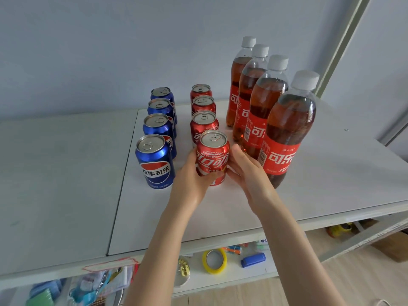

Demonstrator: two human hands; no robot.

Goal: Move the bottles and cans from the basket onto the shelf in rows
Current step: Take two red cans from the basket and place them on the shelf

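Note:
On the white shelf top (pixel 331 173) stand three rows running front to back: several blue Pepsi cans (pixel 154 164) on the left, several red Coca-Cola cans in the middle, and several cola bottles (pixel 284 133) with white caps on the right. The front red can (pixel 212 155) stands upright at the near end of the middle row. My left hand (pixel 189 180) holds it from the left with the thumb across its lower front. My right hand (pixel 249 173) holds its right side, close to the front bottle. The basket is out of view.
A seam divides the shelf top; the left panel (pixel 61 173) is bare. Below the front edge, a lower shelf holds a yellow tape roll (pixel 214 260), a blue stapler-like item (pixel 252 259) and other small clutter. A wall stands behind the rows.

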